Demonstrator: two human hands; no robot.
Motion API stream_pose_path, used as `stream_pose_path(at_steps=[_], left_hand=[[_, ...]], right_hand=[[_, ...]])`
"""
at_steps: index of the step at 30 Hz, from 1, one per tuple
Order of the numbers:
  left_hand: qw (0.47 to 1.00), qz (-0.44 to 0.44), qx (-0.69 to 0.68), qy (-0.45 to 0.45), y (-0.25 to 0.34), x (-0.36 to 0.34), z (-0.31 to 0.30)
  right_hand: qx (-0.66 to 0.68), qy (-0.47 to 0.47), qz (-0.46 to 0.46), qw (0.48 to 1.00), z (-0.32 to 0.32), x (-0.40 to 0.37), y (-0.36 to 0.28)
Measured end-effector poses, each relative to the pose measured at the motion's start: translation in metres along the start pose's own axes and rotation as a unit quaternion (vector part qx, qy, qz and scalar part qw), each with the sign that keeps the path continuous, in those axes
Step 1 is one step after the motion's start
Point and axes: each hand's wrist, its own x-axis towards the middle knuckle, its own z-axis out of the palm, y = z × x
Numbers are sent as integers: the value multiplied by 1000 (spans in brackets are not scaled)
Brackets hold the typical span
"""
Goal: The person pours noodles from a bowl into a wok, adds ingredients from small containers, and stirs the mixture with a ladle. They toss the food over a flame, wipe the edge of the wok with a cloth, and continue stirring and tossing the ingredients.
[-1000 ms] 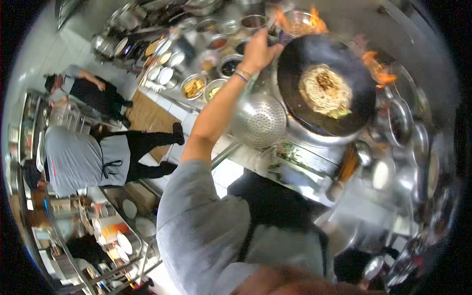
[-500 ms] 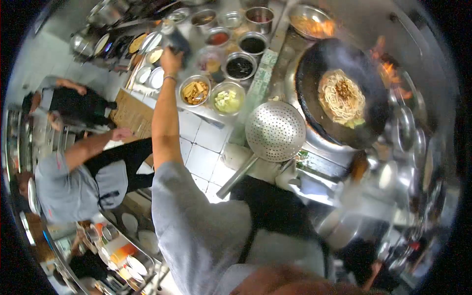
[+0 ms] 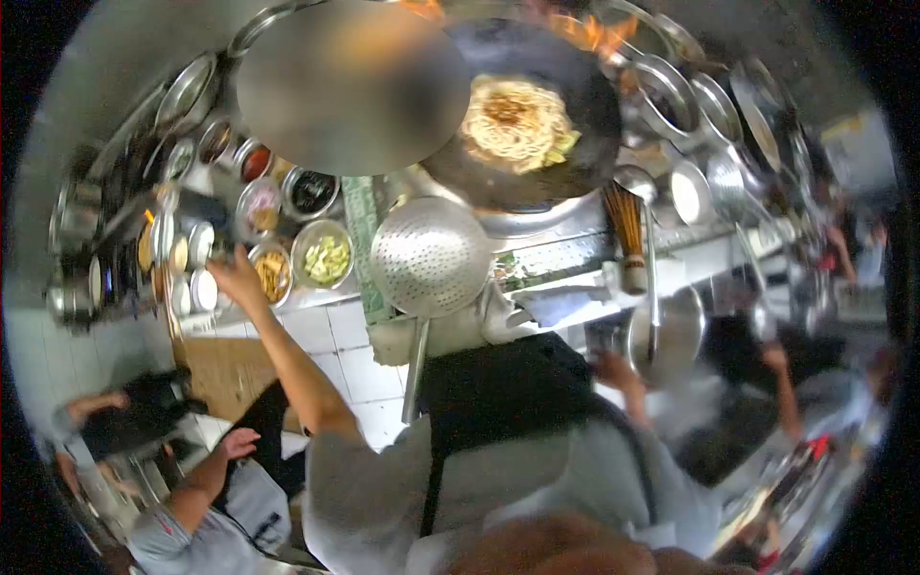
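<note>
My left hand [image 3: 237, 278] reaches out to the left, fingers apart and holding nothing, beside a metal bowl of yellow-brown pieces [image 3: 271, 273]. A dark bottle [image 3: 196, 207] stands beyond it among the containers. My right hand [image 3: 621, 371] is low on the right, near a large metal bowl [image 3: 682, 321]; its fingers are too blurred to read. In front of me, noodles [image 3: 517, 125] topped with brown seasoning lie in a black wok [image 3: 585, 158]. A perforated strainer [image 3: 429, 257] rests left of the wok, its handle towards me.
Pale green chopped pieces [image 3: 326, 259] fill a nearby bowl; dark sauce [image 3: 311, 192] sits behind. A bamboo brush [image 3: 628, 235] and a ladle [image 3: 653, 259] are at right. Flames [image 3: 594, 36] rise behind the wok. A co-worker [image 3: 225, 503] stands at left; a grey blurred patch hides the back.
My left hand has let go of the dark bottle and drawn back towards me. The view has turned, so my right hand now shows. The noodles remain in the wok.
</note>
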Motion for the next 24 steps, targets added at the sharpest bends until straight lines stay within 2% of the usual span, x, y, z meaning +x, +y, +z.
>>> stream_pose_path(at_steps=[1, 2, 3, 4, 5, 6, 7, 9, 10, 11, 12, 13, 16, 19, 21, 23, 24], left_hand=[[995, 42, -88, 1, 36, -36, -11], [979, 37, -200, 14, 15, -66, 15], [958, -5, -282, -56, 60, -112, 13], [926, -58, -353, -119, 108, -158, 9], [907, -60, -370, -193, 180, -198, 3], [919, 67, -280, -269, 249, -211, -14], [898, 191, -305, -253, 286, -229, -3], [874, 301, -283, -254, 338, -248, 24], [871, 302, -246, -298, 346, -249, 39], [865, 303, -208, -342, 350, -253, 56], [855, 302, -167, -387, 355, -259, 60], [869, 306, -148, -360, 356, -265, 61], [896, 339, -104, -267, 359, -284, 40], [895, 301, -126, -305, 366, -306, -10], [898, 317, -135, -273, 378, -323, -47], [888, 332, -169, -269, 379, -321, -33], [883, 349, -225, -220, 386, -314, -18]], right_hand=[[87, 2, 77, 993, -89, -20, -101], [255, 82, 107, 958, -95, -26, -100], [412, 170, 108, 888, -101, -33, -99], [129, 286, 141, 939, -132, -43, -115], [131, 294, 241, 915, -135, -43, -96], [58, 347, 204, 914, -134, -45, -78], [-16, 395, 161, 904, -131, -43, -62], [43, 375, 149, 914, -129, -34, -40], [71, 364, 141, 918, -133, -31, -31], [25, 371, 95, 923, -136, -26, -24], [48, 375, 46, 925, -137, -22, -19], [74, 379, -3, 922, -137, -15, -15], [130, 293, 19, 947, -142, -4, -11], [85, 281, -37, 955, -151, -7, 4], [111, 290, -42, 950, -160, -15, 6], [110, 279, -25, 954, -177, -24, -4], [117, 315, -51, 940, -168, -17, 9]])
